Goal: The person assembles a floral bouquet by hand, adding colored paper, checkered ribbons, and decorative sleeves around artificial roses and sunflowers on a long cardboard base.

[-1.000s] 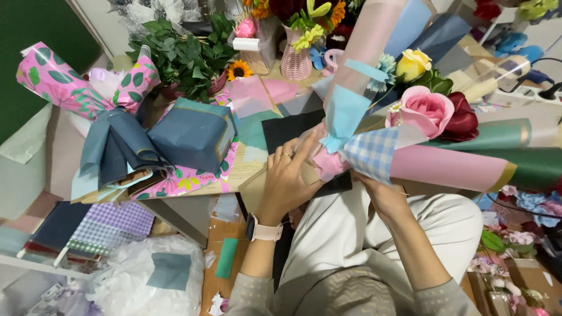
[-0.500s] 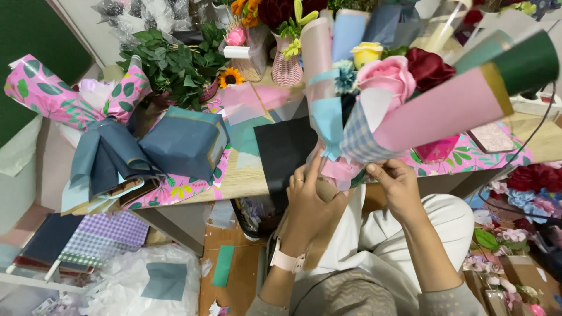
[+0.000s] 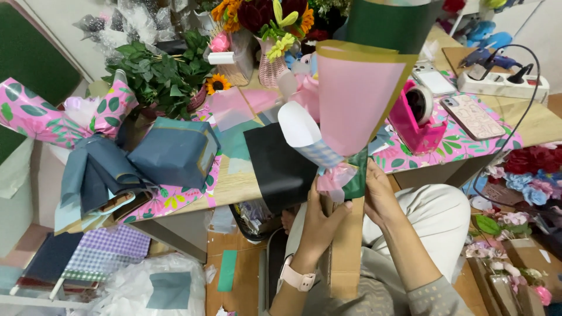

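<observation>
Paper-wrapped bouquet gripped at its base by left hand and right hand | cluttered wooden table | littered floor.

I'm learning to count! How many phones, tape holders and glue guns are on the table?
Phones: 2, a patterned one and a pale one
Pink tape holder: 1
Blue glue gun: 1
Total: 4
</observation>
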